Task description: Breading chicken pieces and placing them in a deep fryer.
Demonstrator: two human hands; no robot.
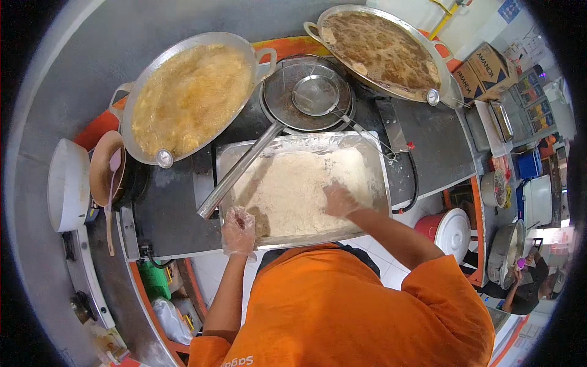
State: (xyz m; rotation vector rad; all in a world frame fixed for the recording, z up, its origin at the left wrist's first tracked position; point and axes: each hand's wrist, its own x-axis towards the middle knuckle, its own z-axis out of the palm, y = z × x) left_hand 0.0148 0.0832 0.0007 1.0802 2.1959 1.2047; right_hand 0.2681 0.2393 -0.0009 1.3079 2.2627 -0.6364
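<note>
A rectangular metal tray (387,183) lies before me, its bottom spread with pale flour-like powder (293,188). Both of my hands wear clear plastic gloves. My right hand (339,199) reaches into the right half of the powder, its thumb and fingers apart and slightly blurred. At the tray's near left corner, my left hand (238,231) is curled; whether it grips the rim is hidden. The metal handle of a large round strainer (284,98) slants across the tray's left side. A smaller wire strainer (316,95) rests on top, its handle reaching over the tray's far right corner.
Beyond the tray, a left wok (188,101) and a right wok (380,50) hold bubbling oil, each with a dial thermometer (164,158) (433,97) at its rim. A brown bowl (103,169) with a pink spoon stands left. A black hose (415,183) hangs right; another person (527,280) works far right.
</note>
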